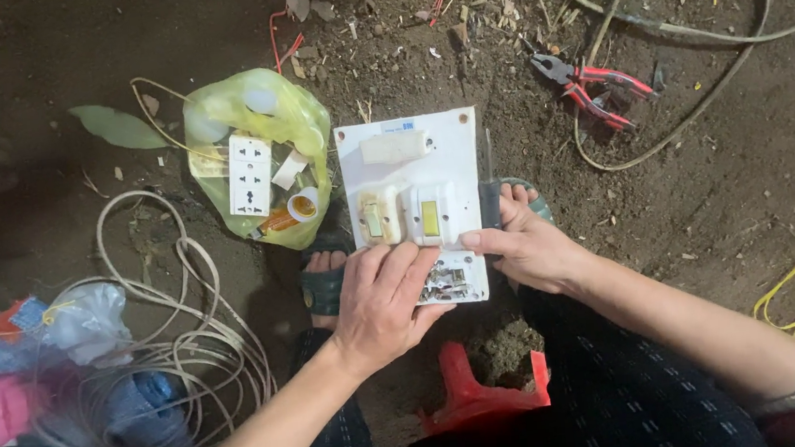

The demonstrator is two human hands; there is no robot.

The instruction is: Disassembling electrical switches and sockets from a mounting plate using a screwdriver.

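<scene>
white switch board [410, 179] lying flat on bare soil between the sandalled feet: a rigid, light plastic panel, probably brittle at its screw corners, best gripped by its long edges. left hand [381, 303] presses open-palmed on its lower end; right hand [523, 245] pinches the right edge, clasping a dark-handled screwdriver [490, 195].
</scene>
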